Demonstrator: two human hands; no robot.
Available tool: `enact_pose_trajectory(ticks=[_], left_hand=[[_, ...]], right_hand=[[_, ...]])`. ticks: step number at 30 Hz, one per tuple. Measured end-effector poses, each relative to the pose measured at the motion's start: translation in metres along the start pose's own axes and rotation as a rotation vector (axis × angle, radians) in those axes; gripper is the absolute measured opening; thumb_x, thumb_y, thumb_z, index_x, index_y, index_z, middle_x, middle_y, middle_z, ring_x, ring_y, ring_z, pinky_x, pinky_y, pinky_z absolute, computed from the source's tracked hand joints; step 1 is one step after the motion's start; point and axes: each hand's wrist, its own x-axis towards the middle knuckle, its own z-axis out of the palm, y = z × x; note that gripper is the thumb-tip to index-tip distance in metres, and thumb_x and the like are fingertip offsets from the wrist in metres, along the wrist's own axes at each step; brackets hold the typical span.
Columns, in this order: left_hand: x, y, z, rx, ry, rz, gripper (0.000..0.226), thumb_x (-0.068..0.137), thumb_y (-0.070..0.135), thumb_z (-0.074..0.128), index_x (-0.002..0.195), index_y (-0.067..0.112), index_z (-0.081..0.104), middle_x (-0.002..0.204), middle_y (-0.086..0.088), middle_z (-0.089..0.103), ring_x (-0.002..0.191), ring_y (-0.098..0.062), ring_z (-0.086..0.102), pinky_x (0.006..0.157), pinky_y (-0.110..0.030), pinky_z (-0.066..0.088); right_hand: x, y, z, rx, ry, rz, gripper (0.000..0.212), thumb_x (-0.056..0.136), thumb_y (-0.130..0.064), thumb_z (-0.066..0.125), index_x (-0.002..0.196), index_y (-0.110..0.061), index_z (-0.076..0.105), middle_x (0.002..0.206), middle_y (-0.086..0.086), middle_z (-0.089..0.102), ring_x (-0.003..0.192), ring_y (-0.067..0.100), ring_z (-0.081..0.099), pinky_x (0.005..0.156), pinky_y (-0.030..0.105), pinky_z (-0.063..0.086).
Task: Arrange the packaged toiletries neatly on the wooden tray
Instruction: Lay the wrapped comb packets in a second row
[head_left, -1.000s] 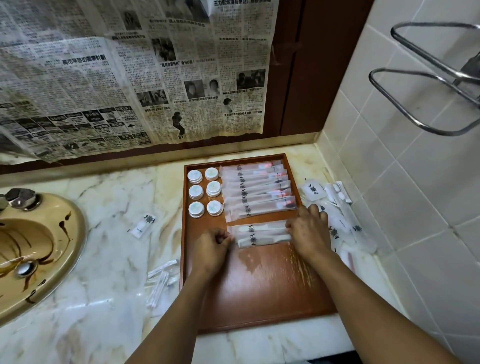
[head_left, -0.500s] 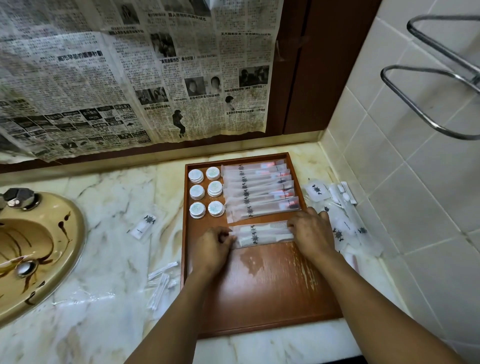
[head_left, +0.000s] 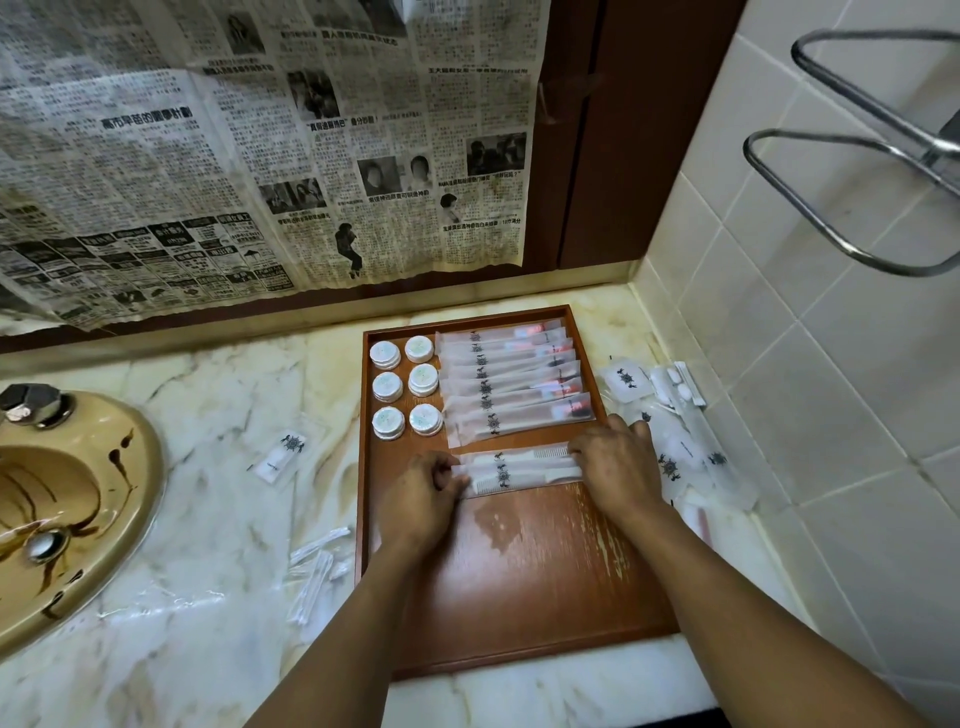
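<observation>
Comb packets (head_left: 511, 470) lie across the middle of the wooden tray (head_left: 519, 571), two of them overlapping, just near of the fanned row of toothbrush packets (head_left: 511, 387). The left hand (head_left: 418, 496) has its fingers curled at the packets' left end and appears to pinch it. The right hand (head_left: 618, 467) covers the right end at the tray's right rim; whether it pinches or only presses there cannot be told. The hands are apart, one at each end.

Six round tubs (head_left: 387, 386) stand in two columns at the far left of the tray. Its near half is bare wood.

The step in hand looks like squaring the combs under the toothbrush row. The slick film is the risk here — a push from one end alone would likely skew the pair, or slide the upper packet off the lower. Nudged too far, they could ride up under the nearest toothbrush packet and disturb that fan. The right hand's far fingers also sit close to the loose packets (head_left: 680, 452) on the counter (head_left: 208, 519) right of the tray — a careless sweep could drag one over the rim.

More remains off the tray: a small packet (head_left: 283, 454) and cotton swab packets (head_left: 317, 571) to its left.
</observation>
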Motion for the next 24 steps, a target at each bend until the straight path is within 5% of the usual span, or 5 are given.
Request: enact_pose_trajectory(ticks=[11,18,24], left_hand=[[-0.004,0.001,-0.004,-0.045,-0.017,0.005,0.022,0.088,0.046,0.073,0.106,0.037,0.066,0.088,0.010,0.062,0.079,-0.006,0.060,0.063,-0.028,0.044],[-0.016,-0.004,-0.002,-0.324,0.025,-0.011,0.031,0.086,0.037,0.080,0.113,0.031,0.067,0.085,0.007,0.069,0.080,-0.003,0.066,0.072,-0.029,0.052],[-0.030,-0.001,-0.004,-0.487,0.045,-0.036,0.028,0.089,0.024,0.078,0.114,0.017,0.069,0.087,-0.002,0.071,0.079,-0.008,0.066,0.074,-0.024,0.055]], right_hand=[[-0.013,0.005,-0.003,0.113,0.077,0.022,0.014,0.089,-0.019,0.066,0.096,-0.028,0.074,0.097,-0.008,0.072,0.094,0.019,0.058,0.076,0.037,0.035],[-0.047,0.046,-0.014,0.263,0.394,0.441,0.027,0.084,-0.004,0.071,0.109,-0.010,0.073,0.104,0.013,0.072,0.095,0.037,0.063,0.080,0.046,0.047],[-0.066,0.088,0.000,0.120,0.063,0.648,0.023,0.080,0.001,0.066,0.102,-0.003,0.068,0.100,0.020,0.061,0.082,0.043,0.065,0.065,0.043,0.053]])
